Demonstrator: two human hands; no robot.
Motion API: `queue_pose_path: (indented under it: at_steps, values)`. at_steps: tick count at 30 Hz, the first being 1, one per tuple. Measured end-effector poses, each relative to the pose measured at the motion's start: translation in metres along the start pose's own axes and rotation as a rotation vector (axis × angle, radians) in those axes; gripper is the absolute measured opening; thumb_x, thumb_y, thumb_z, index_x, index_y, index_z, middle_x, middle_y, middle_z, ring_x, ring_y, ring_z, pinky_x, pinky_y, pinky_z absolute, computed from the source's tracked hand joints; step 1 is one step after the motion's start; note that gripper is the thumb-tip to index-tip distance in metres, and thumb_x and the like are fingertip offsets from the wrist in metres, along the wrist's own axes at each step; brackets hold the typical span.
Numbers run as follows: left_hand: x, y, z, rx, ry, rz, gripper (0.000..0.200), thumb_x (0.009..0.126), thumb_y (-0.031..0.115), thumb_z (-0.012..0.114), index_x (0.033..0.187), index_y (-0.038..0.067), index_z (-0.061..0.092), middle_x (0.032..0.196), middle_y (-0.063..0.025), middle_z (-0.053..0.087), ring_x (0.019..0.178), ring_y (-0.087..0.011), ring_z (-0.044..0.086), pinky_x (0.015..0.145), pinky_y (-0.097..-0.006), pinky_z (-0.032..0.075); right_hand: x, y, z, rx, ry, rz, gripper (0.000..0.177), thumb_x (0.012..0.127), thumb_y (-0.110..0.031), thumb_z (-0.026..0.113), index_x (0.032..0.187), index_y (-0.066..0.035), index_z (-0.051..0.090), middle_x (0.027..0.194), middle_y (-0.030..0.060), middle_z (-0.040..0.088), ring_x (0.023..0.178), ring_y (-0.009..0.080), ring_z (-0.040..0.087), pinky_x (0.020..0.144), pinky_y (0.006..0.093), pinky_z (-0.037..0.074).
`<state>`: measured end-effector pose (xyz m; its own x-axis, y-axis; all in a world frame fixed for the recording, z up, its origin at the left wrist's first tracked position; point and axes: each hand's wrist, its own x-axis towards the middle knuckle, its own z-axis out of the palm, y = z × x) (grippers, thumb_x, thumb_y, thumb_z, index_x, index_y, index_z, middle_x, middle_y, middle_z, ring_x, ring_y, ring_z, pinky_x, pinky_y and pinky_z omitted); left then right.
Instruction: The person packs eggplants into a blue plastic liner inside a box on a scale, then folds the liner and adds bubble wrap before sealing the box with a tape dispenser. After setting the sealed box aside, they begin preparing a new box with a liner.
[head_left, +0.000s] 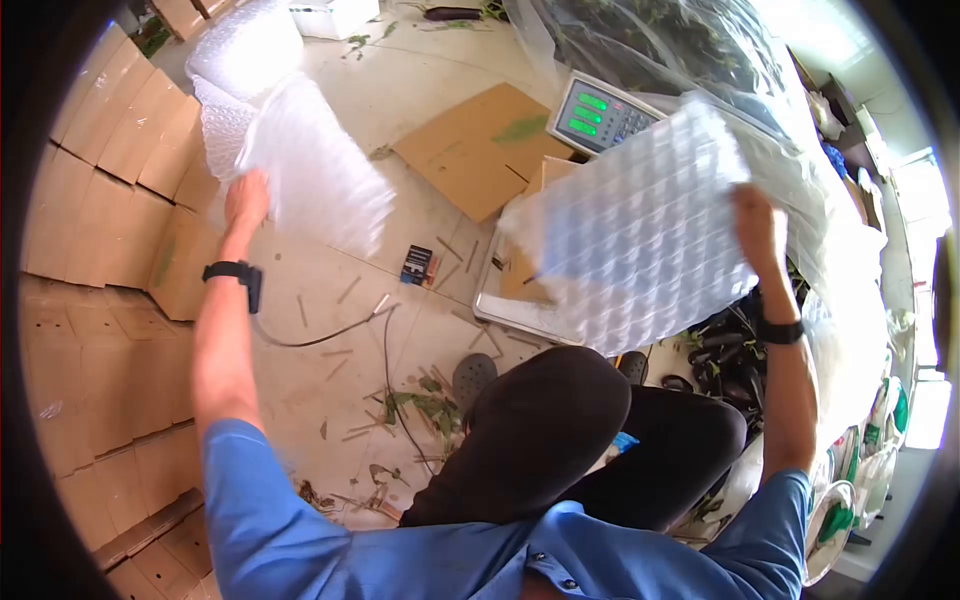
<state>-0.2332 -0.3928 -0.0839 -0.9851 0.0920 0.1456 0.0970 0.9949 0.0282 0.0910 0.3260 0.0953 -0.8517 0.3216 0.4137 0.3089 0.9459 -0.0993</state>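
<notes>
My left hand is closed on the loose end of a bubble wrap roll, which hangs down blurred at the left. Out to the right, my right hand grips the edge of a separate bubble wrap sheet. That sheet spreads over part of a weighing scale, whose display panel glows green behind it. Below the sheet shows the scale's platform, with a cardboard box partly hidden on it. Black bands circle both my wrists.
Cardboard boxes are stacked along the left. A flat cardboard piece lies on the floor beside a cable and scattered leaves. Dark eggplants are heaped at the right, near clear plastic sheeting.
</notes>
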Motion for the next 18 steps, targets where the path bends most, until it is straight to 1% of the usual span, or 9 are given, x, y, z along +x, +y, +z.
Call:
queue_pose_path:
  at_steps: [2,3,4,6,7,9,13,14,18]
  values:
    - [-0.015,-0.075,0.077,0.339,-0.468,0.118,0.030,0.094,0.016,0.052,0.114,0.007,0.072,0.118,-0.0207,0.070,0.110,-0.0387,0.067,0.096,-0.0504,0.051,0.018,0.073,-0.025,0.002,0.388,-0.066,0.024,0.104,-0.022,0.053,0.104,-0.009,0.072,0.085,0.0180,0.069,0.073,0.0341,0.066,0.069,0.0429,0.052]
    - [-0.036,-0.062,0.071,0.343,-0.600,0.128,0.040,0.092,0.019,0.058,0.129,0.007,0.067,0.131,-0.0216,0.064,0.122,-0.0390,0.062,0.106,-0.0477,0.047,0.016,0.046,-0.049,0.078,0.614,-0.041,0.022,0.105,-0.019,0.053,0.103,-0.006,0.071,0.081,0.0132,0.068,0.066,0.0276,0.062,0.065,0.0379,0.051]
    - [-0.045,0.006,0.005,0.448,-0.895,0.344,0.048,0.091,0.017,0.063,0.137,0.006,0.060,0.137,-0.0223,0.061,0.128,-0.0393,0.057,0.109,-0.0461,0.044,0.008,0.024,-0.075,0.081,0.588,0.062,0.018,0.104,-0.016,0.058,0.101,-0.003,0.070,0.078,0.0097,0.067,0.064,0.0226,0.061,0.062,0.0332,0.049]
    - [-0.060,0.072,-0.010,-0.057,-0.512,0.212,0.060,0.089,0.021,0.069,0.145,0.008,0.052,0.139,-0.0227,0.059,0.130,-0.0404,0.055,0.111,-0.0435,0.043,-0.014,-0.005,-0.085,-0.137,0.634,-0.378,0.011,0.099,-0.009,0.060,0.096,-0.001,0.068,0.077,0.0106,0.066,0.063,0.0203,0.061,0.057,0.0339,0.049]
    - [-0.064,0.108,-0.011,-0.341,-0.199,0.387,0.067,0.088,0.024,0.072,0.149,0.009,0.047,0.145,-0.0227,0.054,0.131,-0.0383,0.055,0.111,-0.0408,0.043,-0.025,-0.014,-0.085,-0.273,0.566,-0.564,0.008,0.096,-0.005,0.061,0.095,-0.001,0.068,0.079,0.0112,0.067,0.064,0.0210,0.062,0.055,0.0353,0.049]
    - [-0.103,0.224,-0.111,-0.929,-0.238,0.410,0.086,0.086,0.014,0.076,0.158,0.010,0.029,0.159,-0.0143,0.040,0.122,-0.0261,0.061,0.101,-0.0372,0.049,-0.030,-0.074,-0.081,0.030,0.336,-1.042,0.010,0.083,-0.002,0.066,0.093,0.000,0.065,0.083,0.0125,0.068,0.065,0.0223,0.064,0.054,0.0372,0.052]
    - [-0.133,0.329,-0.144,-0.846,0.004,1.325,0.104,0.081,0.053,0.080,0.161,0.019,0.024,0.167,-0.0174,0.020,0.152,-0.0350,0.027,0.117,-0.0456,0.034,-0.070,-0.099,-0.061,0.344,-0.298,-0.981,0.022,0.069,-0.005,0.070,0.088,-0.001,0.060,0.083,0.0111,0.067,0.066,0.0249,0.066,0.056,0.0367,0.054]
    - [-0.143,0.348,-0.151,-0.845,-0.049,1.374,0.088,0.087,0.044,0.077,0.159,0.019,0.032,0.160,-0.0185,0.036,0.146,-0.0348,0.038,0.115,-0.0473,0.035,-0.074,-0.096,-0.052,0.389,-0.311,-0.968,0.020,0.070,-0.004,0.070,0.087,-0.002,0.059,0.079,0.0105,0.065,0.064,0.0264,0.064,0.055,0.0370,0.053]
    - [-0.136,0.398,-0.117,-0.701,-0.275,1.673,0.072,0.091,0.033,0.074,0.153,0.015,0.042,0.144,-0.0210,0.055,0.135,-0.0360,0.051,0.110,-0.0459,0.041,-0.069,-0.074,-0.021,0.458,-0.287,-0.848,0.019,0.076,-0.001,0.071,0.080,-0.004,0.053,0.067,0.0086,0.053,0.057,0.0271,0.060,0.047,0.0384,0.047]
